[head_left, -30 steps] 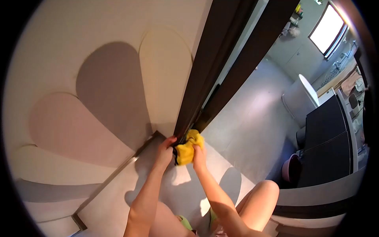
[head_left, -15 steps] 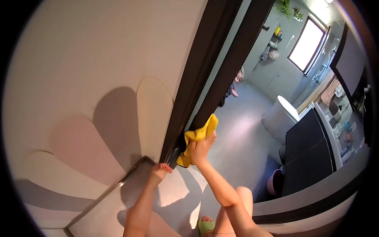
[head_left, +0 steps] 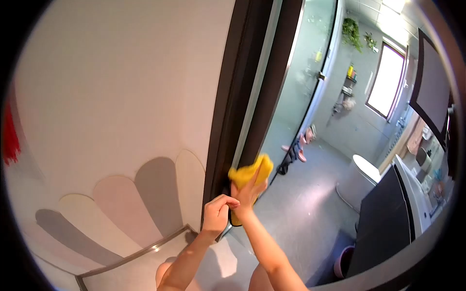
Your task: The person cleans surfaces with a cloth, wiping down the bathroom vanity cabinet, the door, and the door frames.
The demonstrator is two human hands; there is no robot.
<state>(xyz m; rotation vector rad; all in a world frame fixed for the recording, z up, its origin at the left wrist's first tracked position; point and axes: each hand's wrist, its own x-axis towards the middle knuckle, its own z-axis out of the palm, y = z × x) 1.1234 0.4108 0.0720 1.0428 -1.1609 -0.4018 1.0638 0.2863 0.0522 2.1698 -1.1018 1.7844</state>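
Observation:
A yellow cloth (head_left: 252, 170) with a dark edge lies against the dark door frame (head_left: 264, 104), low down. My right hand (head_left: 248, 193) holds the cloth pressed to the frame, and part of it hangs below the palm. Beside it, my left hand (head_left: 221, 211) is closed, its fingers curled close to my right wrist and in front of the frame's lower part. What the left fingers hold, if anything, is hidden.
Scalloped pastel panels (head_left: 158, 194) line the wall at left. Beyond the frame are a glass panel (head_left: 296, 97), pink shoes (head_left: 302, 154), a toilet (head_left: 357, 182), a dark cabinet (head_left: 383, 228) and a pink bucket (head_left: 343, 262).
The view has risen and shows more of the bathroom. Both hands have come closer together, the left now beside the right wrist. The cloth has shifted along the frame in my right hand.

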